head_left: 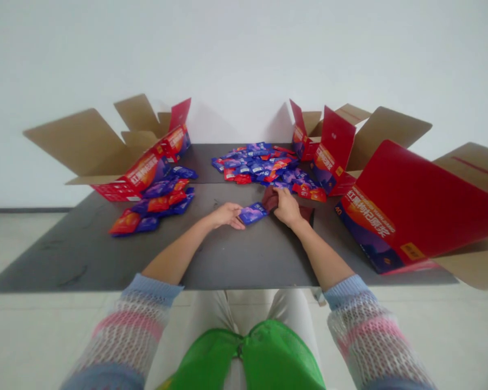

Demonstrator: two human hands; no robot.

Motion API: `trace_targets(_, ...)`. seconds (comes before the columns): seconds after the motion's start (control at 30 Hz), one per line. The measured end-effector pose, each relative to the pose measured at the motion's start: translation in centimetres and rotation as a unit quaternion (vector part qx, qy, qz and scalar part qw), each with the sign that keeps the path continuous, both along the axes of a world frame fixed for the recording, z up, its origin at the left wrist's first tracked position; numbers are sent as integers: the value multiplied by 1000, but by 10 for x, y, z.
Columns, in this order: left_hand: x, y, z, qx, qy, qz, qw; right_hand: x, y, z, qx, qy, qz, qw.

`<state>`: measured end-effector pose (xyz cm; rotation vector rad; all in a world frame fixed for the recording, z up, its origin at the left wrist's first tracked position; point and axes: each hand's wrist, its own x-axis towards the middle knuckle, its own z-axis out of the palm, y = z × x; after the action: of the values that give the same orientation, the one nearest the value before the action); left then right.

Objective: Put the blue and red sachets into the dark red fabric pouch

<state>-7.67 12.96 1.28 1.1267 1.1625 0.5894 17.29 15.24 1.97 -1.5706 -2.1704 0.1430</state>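
Single head-mounted cam, worn by seated person, looks fwd & down across grey table [223, 244] toward pale wall [244, 65]; forearms and lap in foreground, close to lens, open cartons at L & R edges of view.

Carries two left boxes [146, 172] and three right boxes [368, 233] on the table [236, 260]. Has a packet pile [264, 162] between them, toward the back, and a packet row [162, 199] just beside the left boxes.

1 pale wall [244, 59] behind 1 grey table [85, 260]; pale floor [24, 336] below.
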Motion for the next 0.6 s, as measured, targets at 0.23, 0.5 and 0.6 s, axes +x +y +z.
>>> trace_targets(0.23,3,-1,0,3,11,-1,1000,-32,-27,6,0,-80,232,969)
trace_targets(0.5,-3,5,-7,-3,12,-7,1000,-35,-23,8,-31,-68,210,975)
trace_targets(0.6,-1,6,-7,-5,18,-11,1000,-34,-19,12,-46,-77,141,986)
